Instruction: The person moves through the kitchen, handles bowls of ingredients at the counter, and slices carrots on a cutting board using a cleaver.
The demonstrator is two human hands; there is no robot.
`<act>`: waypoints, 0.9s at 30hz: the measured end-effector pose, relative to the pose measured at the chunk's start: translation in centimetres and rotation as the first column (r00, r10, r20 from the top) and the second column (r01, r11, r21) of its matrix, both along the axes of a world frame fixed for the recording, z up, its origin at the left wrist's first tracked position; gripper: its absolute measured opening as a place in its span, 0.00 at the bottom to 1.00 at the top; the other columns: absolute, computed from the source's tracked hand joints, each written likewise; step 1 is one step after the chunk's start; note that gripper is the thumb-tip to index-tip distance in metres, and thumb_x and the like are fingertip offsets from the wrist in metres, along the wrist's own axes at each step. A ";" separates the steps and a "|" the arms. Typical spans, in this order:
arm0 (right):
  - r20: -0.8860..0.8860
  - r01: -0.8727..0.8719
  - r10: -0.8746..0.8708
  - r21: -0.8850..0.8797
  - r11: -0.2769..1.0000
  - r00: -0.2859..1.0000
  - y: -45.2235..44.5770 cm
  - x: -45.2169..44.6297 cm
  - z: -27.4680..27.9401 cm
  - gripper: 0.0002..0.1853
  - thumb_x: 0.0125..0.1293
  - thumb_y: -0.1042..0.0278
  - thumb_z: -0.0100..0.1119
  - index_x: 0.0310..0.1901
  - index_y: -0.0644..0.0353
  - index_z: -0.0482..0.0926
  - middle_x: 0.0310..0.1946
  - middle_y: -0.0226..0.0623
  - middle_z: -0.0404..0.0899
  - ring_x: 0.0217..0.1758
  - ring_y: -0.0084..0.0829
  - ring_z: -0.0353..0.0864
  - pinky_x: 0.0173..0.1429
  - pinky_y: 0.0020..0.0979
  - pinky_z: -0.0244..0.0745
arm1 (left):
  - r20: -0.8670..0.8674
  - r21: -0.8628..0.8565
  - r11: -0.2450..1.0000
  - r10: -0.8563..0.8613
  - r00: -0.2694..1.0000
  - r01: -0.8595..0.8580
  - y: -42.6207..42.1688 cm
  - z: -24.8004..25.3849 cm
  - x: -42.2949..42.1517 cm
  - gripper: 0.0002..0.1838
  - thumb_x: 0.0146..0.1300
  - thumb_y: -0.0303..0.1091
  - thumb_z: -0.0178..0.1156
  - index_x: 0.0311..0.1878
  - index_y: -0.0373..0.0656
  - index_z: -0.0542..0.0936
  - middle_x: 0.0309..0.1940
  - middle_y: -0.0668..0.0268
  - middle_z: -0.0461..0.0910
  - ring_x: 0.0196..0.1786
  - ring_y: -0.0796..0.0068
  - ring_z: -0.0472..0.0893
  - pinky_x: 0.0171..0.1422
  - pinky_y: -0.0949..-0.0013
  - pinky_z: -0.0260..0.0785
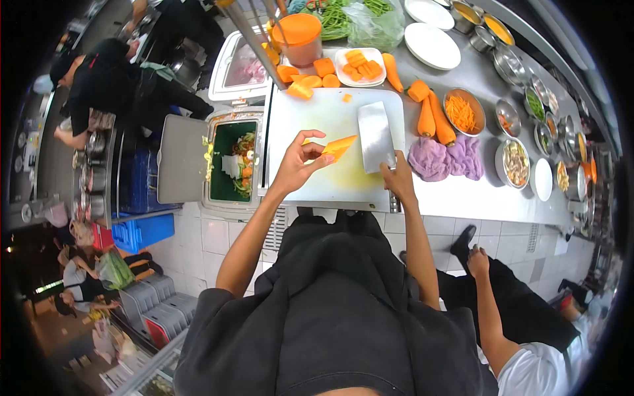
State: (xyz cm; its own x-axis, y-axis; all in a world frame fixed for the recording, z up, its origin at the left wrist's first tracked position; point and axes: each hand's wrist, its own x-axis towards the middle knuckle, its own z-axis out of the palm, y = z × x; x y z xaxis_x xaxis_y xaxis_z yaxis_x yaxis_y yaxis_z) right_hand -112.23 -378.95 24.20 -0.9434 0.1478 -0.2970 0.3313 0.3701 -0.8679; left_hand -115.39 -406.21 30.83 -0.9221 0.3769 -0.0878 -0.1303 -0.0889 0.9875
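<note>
Between the thumb and fingers of my left hand [300, 162] is a cut carrot piece [340, 148], held above the white cutting board [297, 112]. My right hand [399, 178] grips a cleaver [374, 135] by its handle, the broad blade lying over the right part of the board. A small carrot scrap [347, 98] rests near the board's far edge. Just beyond it, carrot chunks [323, 66] sit beside a white plate [364, 80] of cut carrot pieces. Whole peeled carrots [441, 119] lie to the right of the board.
Left of the board stands an open bin [246, 201] with vegetable scraps. A crumpled purple cloth [436, 158] and a bowl of shredded carrot [463, 111] are on the right, with several metal bowls beyond. Co-workers are at the left, and another person [522, 330] is close at my right.
</note>
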 end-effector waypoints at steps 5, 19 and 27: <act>-0.031 -0.051 0.050 -0.013 0.999 0.998 0.7 0.9 -0.4 0.18 0.67 0.63 0.62 0.50 0.67 0.71 0.21 0.40 0.78 0.14 0.28 0.75 0.20 0.32 0.71 | -0.102 -0.027 1.000 -0.007 0.995 0.005 0.9 0.6 0.0 0.25 0.62 0.29 0.69 0.60 0.42 0.71 0.40 0.65 0.84 0.45 0.77 0.80 0.53 0.70 0.70; 0.115 0.228 -0.202 -0.303 0.926 0.973 -2.1 8.0 1.2 0.14 0.68 0.67 0.64 0.47 0.66 0.72 0.23 0.32 0.75 0.14 0.18 0.68 0.16 0.26 0.60 | -0.472 -0.508 0.803 0.043 0.880 -0.312 3.1 -8.8 0.1 0.16 0.59 0.38 0.71 0.49 0.46 0.82 0.33 0.69 0.83 0.34 0.73 0.75 0.42 0.68 0.70; 0.126 0.247 -0.215 -0.361 0.899 0.968 -2.3 8.2 1.1 0.15 0.68 0.66 0.64 0.46 0.66 0.71 0.21 0.32 0.74 0.13 0.18 0.66 0.15 0.26 0.61 | -0.198 -0.655 0.726 0.102 0.975 -0.209 5.4 -7.9 -0.9 0.11 0.61 0.37 0.69 0.39 0.41 0.79 0.17 0.68 0.76 0.20 0.77 0.73 0.29 0.70 0.67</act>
